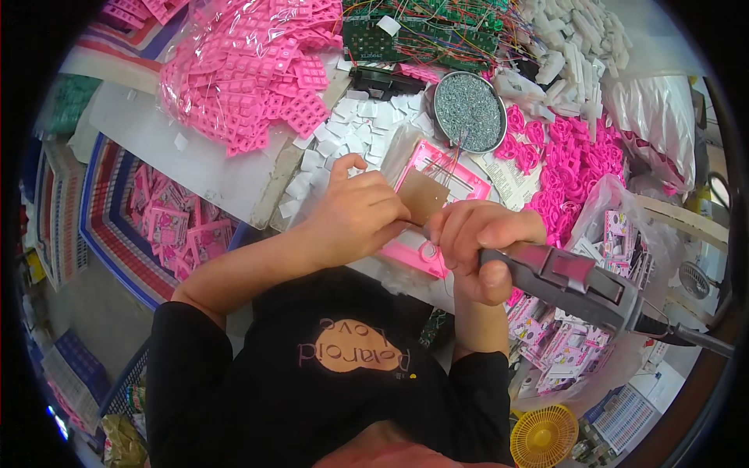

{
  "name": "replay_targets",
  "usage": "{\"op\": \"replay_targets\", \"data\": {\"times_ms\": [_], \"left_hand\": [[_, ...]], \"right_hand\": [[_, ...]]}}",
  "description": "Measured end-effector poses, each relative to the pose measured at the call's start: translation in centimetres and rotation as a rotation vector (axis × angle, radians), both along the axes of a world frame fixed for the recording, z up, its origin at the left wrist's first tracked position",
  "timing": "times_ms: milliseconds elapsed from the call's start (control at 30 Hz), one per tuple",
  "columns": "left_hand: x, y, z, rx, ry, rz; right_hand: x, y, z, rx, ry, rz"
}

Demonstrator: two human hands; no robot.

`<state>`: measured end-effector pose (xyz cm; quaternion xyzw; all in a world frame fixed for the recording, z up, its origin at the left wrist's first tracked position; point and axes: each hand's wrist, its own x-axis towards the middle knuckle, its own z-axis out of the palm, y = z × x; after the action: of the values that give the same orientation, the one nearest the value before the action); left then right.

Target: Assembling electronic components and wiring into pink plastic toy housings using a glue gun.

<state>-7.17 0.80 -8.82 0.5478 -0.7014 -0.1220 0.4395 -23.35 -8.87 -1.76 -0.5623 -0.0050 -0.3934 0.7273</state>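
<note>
My right hand [488, 234] grips a grey-black electric screwdriver [573, 281], its cord running off to the right and its tip pointing left. My left hand [355, 209] has thumb and index finger pinched at the driver's thin tip; whatever lies between them is too small to make out. Beneath both hands lies a pink plastic casing [417, 256], partly covered by my fingers. A brown square piece [423, 196] rests on it. Just beyond stands a round metal bowl [438, 129] full of small silvery parts that look like screws.
Pink keypad pieces [257, 70] in a clear bag heap up at far left, beside loose white squares [367, 121]. Green circuit boards [425, 43] with wires lie at the back. Pink loops [569, 171] and a bag of printed packs [562, 343] are on the right.
</note>
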Motion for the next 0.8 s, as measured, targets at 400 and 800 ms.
{"op": "replay_targets", "data": {"times_ms": [400,800], "left_hand": [[0.0,0.1,-0.3,-0.058,0.051,0.004],[0.1,0.3,-1.0,-0.097,0.088,0.031]], "right_hand": [[0.4,0.9,0.6,0.011,0.02,-0.065],[0.5,0.8,1.1,0.01,0.017,-0.064]]}}
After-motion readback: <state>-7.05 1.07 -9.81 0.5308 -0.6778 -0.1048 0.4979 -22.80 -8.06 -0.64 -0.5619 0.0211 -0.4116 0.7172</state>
